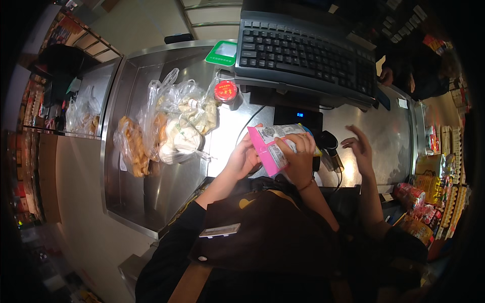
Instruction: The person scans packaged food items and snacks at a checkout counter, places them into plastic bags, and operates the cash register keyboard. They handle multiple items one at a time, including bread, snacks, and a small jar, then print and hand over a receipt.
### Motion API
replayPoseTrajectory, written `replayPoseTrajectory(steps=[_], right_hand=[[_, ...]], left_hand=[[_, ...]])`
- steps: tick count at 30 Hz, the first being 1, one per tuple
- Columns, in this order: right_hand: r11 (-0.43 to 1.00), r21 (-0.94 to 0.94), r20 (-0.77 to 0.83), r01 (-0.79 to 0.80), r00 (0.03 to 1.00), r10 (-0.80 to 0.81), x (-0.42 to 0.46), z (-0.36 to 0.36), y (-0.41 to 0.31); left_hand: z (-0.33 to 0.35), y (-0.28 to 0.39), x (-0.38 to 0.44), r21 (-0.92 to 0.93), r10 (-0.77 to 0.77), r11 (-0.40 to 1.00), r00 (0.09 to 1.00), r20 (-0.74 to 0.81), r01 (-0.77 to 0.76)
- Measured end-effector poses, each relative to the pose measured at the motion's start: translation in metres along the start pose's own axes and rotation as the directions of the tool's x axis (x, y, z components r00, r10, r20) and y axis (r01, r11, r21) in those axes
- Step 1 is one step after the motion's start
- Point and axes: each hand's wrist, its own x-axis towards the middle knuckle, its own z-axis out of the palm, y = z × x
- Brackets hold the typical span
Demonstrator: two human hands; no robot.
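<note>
A pink and white printed packet (271,146) is held tilted in front of my body. My right hand (299,153) grips its printed face from above, fingers spread across it. My left hand (244,157) is at the packet's pink end, partly behind it, fingertips at the edge; whether it bears any of the weight cannot be told. Just right of the packet stands a black handheld scanner (329,142). Behind the packet is a black device with a lit blue display (299,114). To the left lie clear plastic bags of pale food (182,138) and a bag of brown food (132,146).
A black keyboard (303,57) stands raised over the steel counter (382,132). A red-lidded jar (226,92) and a green-framed plate (223,53) are left of it. A co-worker's hand (360,149) hovers at right. Another person stands beyond the counter. Packaged goods fill shelves at right.
</note>
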Motion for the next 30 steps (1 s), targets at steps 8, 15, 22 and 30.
replayPoseTrajectory(steps=[8,15,22,30], right_hand=[[0.976,-0.214,-0.120,-0.033,0.993,0.007,-0.023,0.012,-0.002],[0.997,-0.082,-0.112,0.004,0.994,-0.013,-0.022,-0.003,-0.009],[0.997,0.042,0.063,0.064,0.996,-0.066,-0.026,-0.011,-0.005],[0.957,0.270,0.154,-0.109,0.986,0.069,-0.014,-0.027,0.011]], left_hand=[[0.017,-0.010,0.007,-0.020,-0.061,0.998,0.998,-0.028,0.061],[0.037,-0.003,0.009,0.020,-0.008,1.000,0.988,-0.155,0.011],[0.032,-0.001,0.010,0.117,0.032,0.993,0.985,-0.167,-0.012],[0.037,0.008,0.006,0.262,-0.012,0.962,0.975,-0.223,0.071]])
